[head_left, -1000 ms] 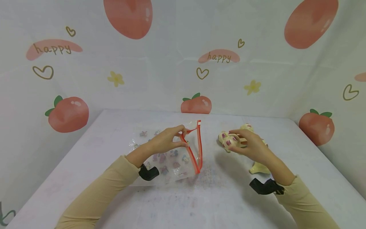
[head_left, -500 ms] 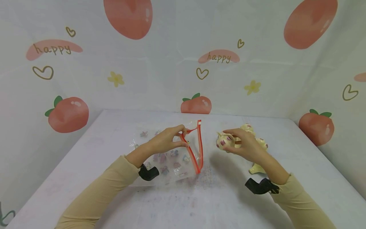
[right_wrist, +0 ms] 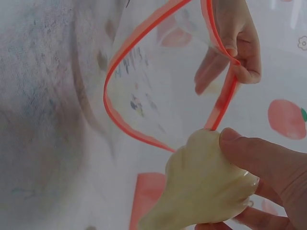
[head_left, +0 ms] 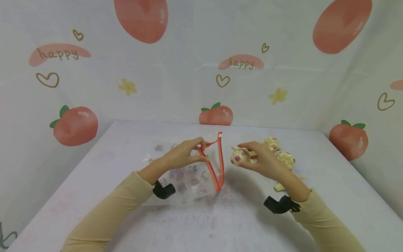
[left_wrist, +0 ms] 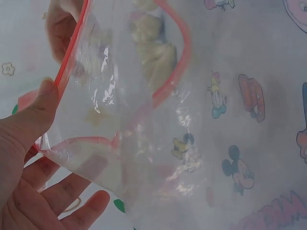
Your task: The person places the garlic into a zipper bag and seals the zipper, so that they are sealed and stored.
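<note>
My left hand (head_left: 184,154) pinches the red zip edge of a clear zip bag (head_left: 185,189) printed with small cartoon figures. The bag lies on its side with its mouth spread apart, facing right. In the left wrist view, the thumb (left_wrist: 45,98) presses on the red rim while the other fingers lie behind the plastic. My right hand (head_left: 266,161) holds a cream garlic bulb (head_left: 240,156) with purple marks between thumb and fingers, just right of the bag's mouth. The right wrist view shows the bulb (right_wrist: 201,182) overlapping the red rim (right_wrist: 108,88).
Several more garlic bulbs (head_left: 285,160) lie on the white table (head_left: 201,227) behind and beneath my right forearm, one of them (head_left: 279,187) nearer me. A white cloth backdrop (head_left: 176,84) printed with peaches stands behind the table and at its sides.
My right hand has lifted the garlic bulb away from the others and carried it left toward the bag's mouth. My left hand and the bag have stayed in place.
</note>
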